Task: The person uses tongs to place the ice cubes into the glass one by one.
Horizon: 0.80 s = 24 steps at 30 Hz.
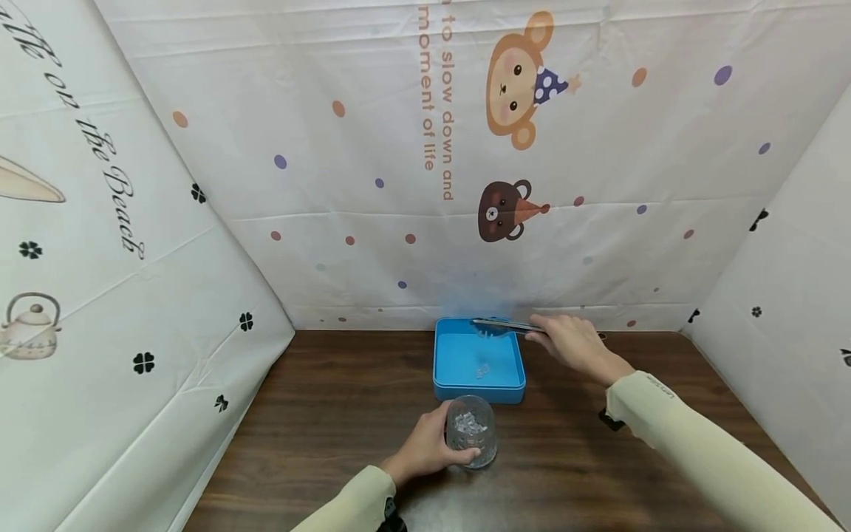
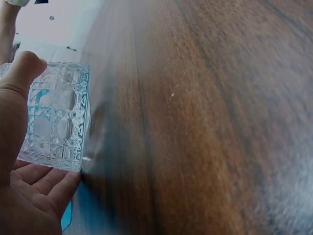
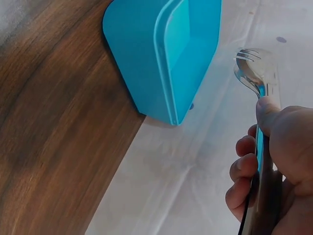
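My left hand (image 1: 425,445) grips a clear patterned glass (image 1: 484,448) on the wooden table, thumb on one side and fingers on the other. Clear, ice-like pieces (image 1: 469,423) lie inside it. Over the far part of a blue tray (image 1: 480,393), my right hand (image 1: 573,343) holds metal serving tongs (image 1: 508,325). In the right wrist view the tongs (image 3: 260,93) have one forked end and one spoon-like end. Whether anything sits between these ends I cannot tell. A few more clear pieces (image 1: 482,371) rest on the tray's floor.
The tray stands at the table's back edge, close to a white printed cloth (image 1: 372,273) behind it. More white cloth hangs at the left (image 1: 179,325) and right (image 1: 784,258). Dark wood (image 1: 346,391) spreads on both sides of the tray.
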Tool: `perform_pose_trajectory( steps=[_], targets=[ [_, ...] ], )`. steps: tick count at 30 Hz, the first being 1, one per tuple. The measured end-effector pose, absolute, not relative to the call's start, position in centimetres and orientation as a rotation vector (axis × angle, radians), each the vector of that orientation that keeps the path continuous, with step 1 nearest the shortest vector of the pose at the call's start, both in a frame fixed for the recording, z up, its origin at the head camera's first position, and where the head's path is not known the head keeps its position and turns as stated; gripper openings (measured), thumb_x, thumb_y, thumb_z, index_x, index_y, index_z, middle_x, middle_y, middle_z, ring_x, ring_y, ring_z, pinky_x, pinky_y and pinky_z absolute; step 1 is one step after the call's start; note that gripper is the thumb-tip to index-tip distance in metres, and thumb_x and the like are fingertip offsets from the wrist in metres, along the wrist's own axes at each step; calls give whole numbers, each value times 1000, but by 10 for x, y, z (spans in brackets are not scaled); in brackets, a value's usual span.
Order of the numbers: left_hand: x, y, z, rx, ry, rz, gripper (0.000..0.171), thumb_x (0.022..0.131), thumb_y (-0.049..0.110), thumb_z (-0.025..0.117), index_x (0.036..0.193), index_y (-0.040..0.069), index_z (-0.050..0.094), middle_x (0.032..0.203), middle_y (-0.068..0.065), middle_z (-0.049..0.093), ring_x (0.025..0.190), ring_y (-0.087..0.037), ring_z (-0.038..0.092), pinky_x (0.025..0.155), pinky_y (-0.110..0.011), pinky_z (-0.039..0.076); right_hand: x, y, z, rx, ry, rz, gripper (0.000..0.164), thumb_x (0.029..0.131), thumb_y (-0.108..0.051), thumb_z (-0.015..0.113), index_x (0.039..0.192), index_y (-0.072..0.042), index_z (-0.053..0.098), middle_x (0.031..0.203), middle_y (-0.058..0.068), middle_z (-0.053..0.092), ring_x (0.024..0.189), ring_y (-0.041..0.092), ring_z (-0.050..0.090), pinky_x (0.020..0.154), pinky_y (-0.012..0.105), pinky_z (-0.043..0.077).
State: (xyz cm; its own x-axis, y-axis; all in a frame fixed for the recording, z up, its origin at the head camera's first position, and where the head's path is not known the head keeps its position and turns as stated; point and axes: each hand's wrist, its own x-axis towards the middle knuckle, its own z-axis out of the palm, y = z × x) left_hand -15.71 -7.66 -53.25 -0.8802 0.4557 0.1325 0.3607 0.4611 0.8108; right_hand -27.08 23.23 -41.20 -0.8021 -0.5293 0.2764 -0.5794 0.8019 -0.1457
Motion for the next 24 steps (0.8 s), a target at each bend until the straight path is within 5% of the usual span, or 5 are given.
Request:
perform_pose_trajectory(
  steps=[8, 24],
  targets=[
    [-157, -78, -536, 755, 2624, 1397, 75, 83, 43, 85, 141, 9, 51, 123, -3, 66, 102, -6, 64, 82, -26, 55, -253, 234, -408, 907, -2693, 335, 28, 101, -28, 67, 81, -21, 49, 61, -9, 37, 50, 8, 35, 47, 28, 26],
    [-162, -71, -537, 701, 2635, 1386, 76, 79, 42, 86, 140, 11, 52, 122, -1, 66, 101, -6, 64, 81, -27, 56, -217, 233, -403, 1049, -2646, 357, 13, 95, -28, 75, 91, -26, 62, 66, -20, 42, 52, -2, 35, 43, 22, 24]
  ],
)
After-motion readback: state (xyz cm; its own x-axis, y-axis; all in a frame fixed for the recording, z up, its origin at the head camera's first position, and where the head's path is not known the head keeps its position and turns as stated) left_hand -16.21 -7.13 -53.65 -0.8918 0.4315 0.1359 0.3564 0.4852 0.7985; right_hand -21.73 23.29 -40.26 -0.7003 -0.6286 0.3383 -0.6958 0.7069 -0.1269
